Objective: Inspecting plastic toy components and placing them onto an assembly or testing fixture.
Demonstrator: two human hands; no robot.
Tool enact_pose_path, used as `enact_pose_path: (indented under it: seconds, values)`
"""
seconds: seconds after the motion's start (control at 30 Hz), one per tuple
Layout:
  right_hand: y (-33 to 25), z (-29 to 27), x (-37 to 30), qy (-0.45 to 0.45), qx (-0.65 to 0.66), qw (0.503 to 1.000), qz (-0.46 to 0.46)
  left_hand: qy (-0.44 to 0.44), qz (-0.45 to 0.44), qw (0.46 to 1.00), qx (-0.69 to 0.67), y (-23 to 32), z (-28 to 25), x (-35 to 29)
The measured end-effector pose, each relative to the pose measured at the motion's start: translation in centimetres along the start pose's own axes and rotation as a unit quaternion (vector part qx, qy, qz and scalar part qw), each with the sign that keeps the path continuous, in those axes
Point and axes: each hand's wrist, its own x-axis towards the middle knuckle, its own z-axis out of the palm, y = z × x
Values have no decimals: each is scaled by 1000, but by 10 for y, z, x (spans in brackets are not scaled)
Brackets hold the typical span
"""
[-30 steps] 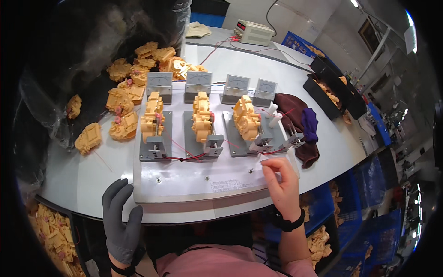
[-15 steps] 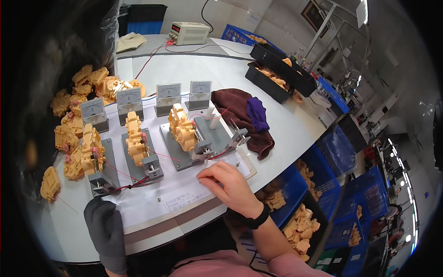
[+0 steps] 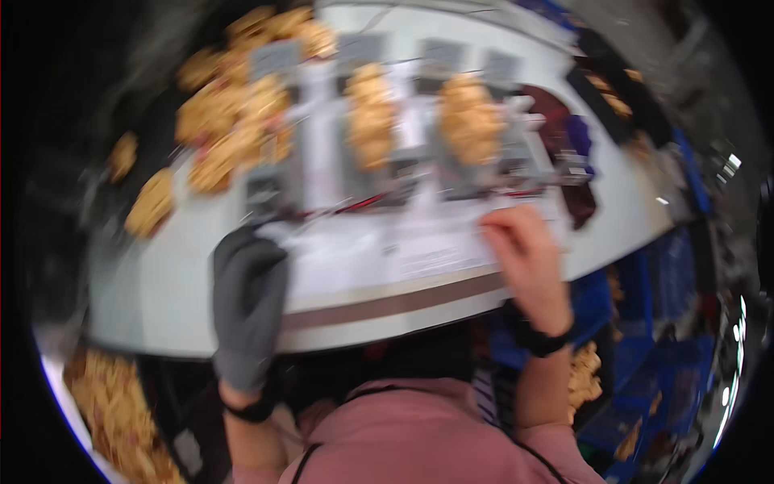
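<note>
Motion blurs the view. My left hand (image 3: pixel 250 298), in a grey glove, is at the front left of the table with its fingers curled in, close to the leftmost grey test fixture (image 3: pixel 270 192). My bare right hand (image 3: pixel 528 258) is closed, thumb and fingers brought together, over the front right of the white sheet (image 3: pixel 439 242). What either hand holds, if anything, is hidden or too small to make out. Yellow plastic housings stand on the middle fixture, one housing (image 3: pixel 371 117), and on the right fixture, another housing (image 3: pixel 470 119). Red wires (image 3: pixel 359 203) run along the fixtures' front.
Grey panel meters (image 3: pixel 360 50) stand behind the fixtures. Yellow housings (image 3: pixel 214 113) are heaped at the left, with a single housing (image 3: pixel 151 203) nearer me. A dark brown cloth (image 3: pixel 582 202) lies at the right. Blue crates (image 3: pixel 637 355) stand below the table's right edge.
The view has swung, so the table and fixtures sit higher and further right. The left glove is now nearer the leftmost fixture's front. My right hand keeps its closed shape near the right fixture.
</note>
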Motion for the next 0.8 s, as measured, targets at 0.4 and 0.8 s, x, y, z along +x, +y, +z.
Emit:
enact_pose_path:
  seconds: [0.4,0.8]
  values:
    - [-7,5,-4,-24,2,1000,2,-36,-48,997,-39,7,-14,1]
    - [-7,5,-2,-17,10,1000,9,27,-27,999,-16,5,-4,2]
